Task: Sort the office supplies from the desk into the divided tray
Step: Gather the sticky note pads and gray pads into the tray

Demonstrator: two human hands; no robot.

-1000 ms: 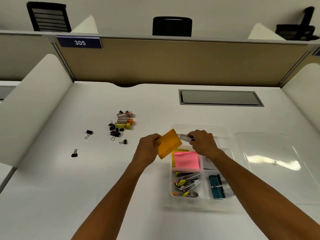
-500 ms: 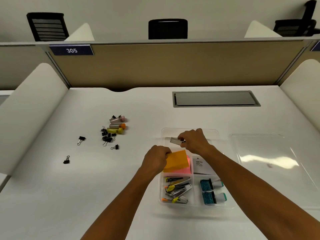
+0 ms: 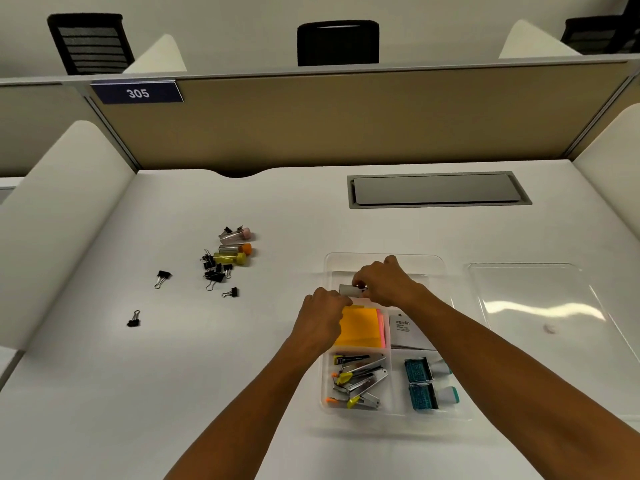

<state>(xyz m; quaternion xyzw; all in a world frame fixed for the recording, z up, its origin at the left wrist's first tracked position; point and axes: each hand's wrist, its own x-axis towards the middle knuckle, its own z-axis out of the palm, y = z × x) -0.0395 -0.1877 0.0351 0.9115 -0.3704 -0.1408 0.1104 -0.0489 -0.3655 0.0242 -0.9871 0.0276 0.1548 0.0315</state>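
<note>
A clear divided tray sits on the white desk. An orange sticky-note pad lies flat in its middle-left compartment, on top of a pink pad. My left hand rests on the orange pad's left edge with its fingers curled. My right hand pinches a small silver box over the tray's far compartment. Staplers and staple removers fill the near-left compartment; two teal stamps lie in the near-right one. A white card lies to the right of the pads.
Loose black binder clips and three capped tubes lie in a pile at the desk's left. Two lone clips sit further left. The tray's clear lid lies to the right. A grey cable hatch is at the back.
My left hand lowered the orange pad from the air onto the pink pad in the tray. My right hand stayed over the far compartment with the silver box.
</note>
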